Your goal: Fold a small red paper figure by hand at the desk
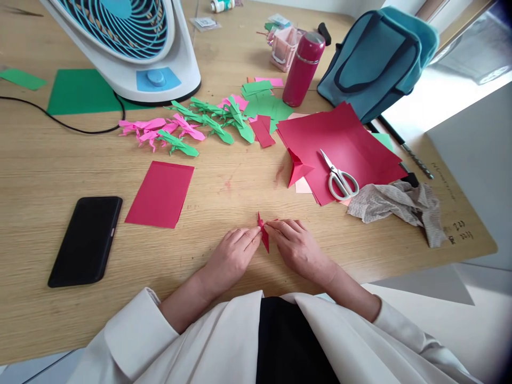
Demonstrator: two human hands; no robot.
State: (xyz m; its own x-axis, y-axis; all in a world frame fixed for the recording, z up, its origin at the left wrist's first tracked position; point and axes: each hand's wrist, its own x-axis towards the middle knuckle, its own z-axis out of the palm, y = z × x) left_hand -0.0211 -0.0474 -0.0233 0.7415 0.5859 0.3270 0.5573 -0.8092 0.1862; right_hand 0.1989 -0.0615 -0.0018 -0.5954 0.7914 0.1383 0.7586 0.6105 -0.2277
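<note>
A small folded piece of red paper rests on the wooden table near its front edge. My left hand pinches its left side with the fingertips closed on it. From the other side, my right hand pinches the same piece. Both hands lie low on the tabletop, with white sleeves behind them.
A red paper sheet and a black phone lie to the left. Pink and green folded figures sit ahead. White scissors lie on a red paper stack. A fan, red bottle, blue backpack and crumpled cloth stand around.
</note>
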